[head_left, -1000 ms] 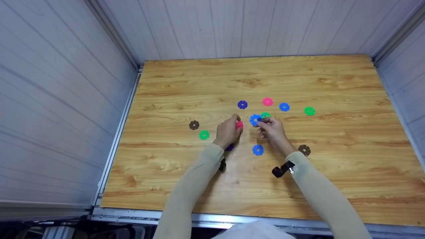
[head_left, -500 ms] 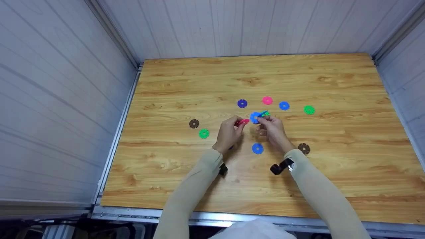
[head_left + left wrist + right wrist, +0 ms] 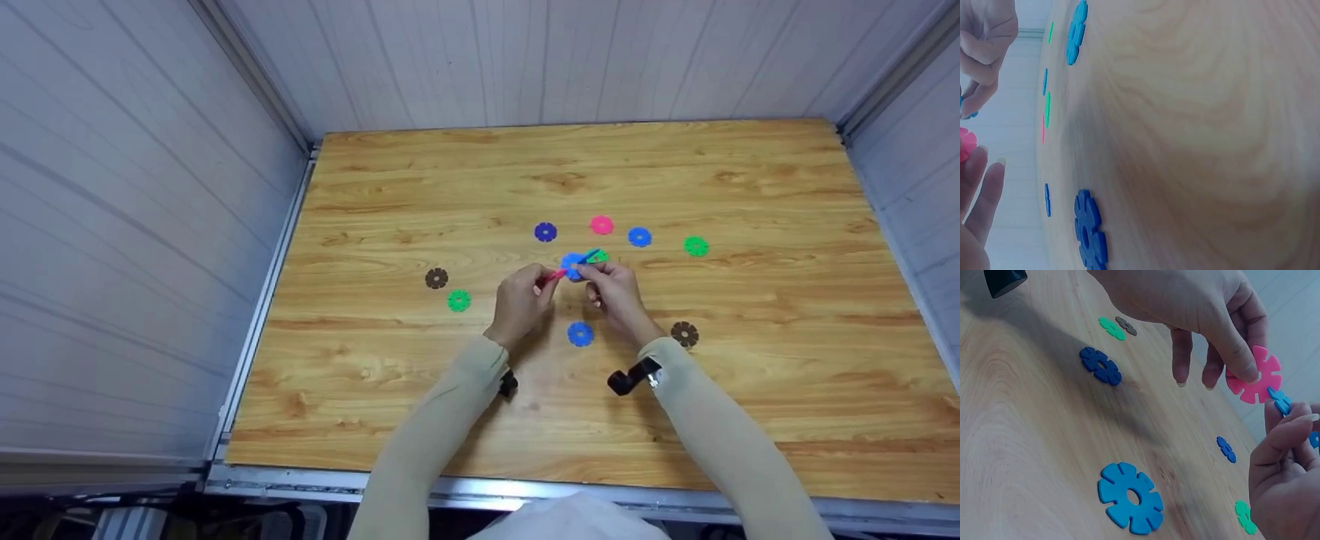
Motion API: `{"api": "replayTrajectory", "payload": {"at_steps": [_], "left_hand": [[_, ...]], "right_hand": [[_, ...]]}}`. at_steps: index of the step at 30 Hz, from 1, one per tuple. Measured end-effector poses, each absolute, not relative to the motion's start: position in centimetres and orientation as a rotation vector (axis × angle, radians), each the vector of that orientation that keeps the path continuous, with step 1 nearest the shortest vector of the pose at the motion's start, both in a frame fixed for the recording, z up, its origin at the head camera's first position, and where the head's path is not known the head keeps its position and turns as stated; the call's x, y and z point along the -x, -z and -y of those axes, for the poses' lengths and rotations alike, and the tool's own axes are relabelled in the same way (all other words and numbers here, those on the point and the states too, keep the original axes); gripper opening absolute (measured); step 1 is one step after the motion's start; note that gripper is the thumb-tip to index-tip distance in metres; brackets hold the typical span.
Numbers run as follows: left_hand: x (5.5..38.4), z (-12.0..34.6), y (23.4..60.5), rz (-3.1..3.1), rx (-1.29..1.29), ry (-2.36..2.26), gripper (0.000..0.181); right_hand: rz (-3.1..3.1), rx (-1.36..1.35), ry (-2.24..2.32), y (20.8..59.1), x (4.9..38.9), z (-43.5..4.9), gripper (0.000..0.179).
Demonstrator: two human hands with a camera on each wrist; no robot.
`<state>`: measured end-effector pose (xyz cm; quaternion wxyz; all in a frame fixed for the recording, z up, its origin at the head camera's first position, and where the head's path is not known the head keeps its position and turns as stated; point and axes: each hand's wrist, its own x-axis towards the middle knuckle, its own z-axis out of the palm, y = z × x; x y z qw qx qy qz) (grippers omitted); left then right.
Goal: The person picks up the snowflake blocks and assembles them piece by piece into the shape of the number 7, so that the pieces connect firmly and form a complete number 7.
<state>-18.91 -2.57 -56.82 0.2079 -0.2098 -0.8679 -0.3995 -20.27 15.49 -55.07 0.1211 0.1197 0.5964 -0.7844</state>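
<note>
My left hand pinches a pink notched plastic disc between thumb and fingers. My right hand pinches two blue notched discs joined at an angle, one blue disc facing up and the other edge-on. In the right wrist view, the pink disc's edge meets the edge of a blue disc, notches close together. Both hands are raised over the table. Below them lies a light blue disc; a dark blue disc is hidden behind my left arm in the head view.
More notched discs lie flat around the hands: a brown disc and green disc left, a brown disc right. Dark blue, pink, blue and several green discs lie farther back. Pale walls border the wooden table.
My left hand has carried the pink disc rightward, turning it edge-on, up to the blue pair. My right hand has tilted the blue pair slightly and otherwise stays nearly in place.
</note>
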Motion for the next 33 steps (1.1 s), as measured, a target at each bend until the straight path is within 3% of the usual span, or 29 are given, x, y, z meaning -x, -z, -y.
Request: {"api": "replayTrajectory", "payload": {"at_steps": [17,33], "left_hand": [[18.54,2.81,56.87,2.302,0.585,1.346,0.004],[18.62,3.13,56.8,2.28,0.683,1.376,0.005]], "right_hand": [[-1.925,-0.128,2.149,54.68,19.87,-15.34,0.029],[-1.966,-0.027,1.923,54.08,20.41,-15.81,0.032]]}}
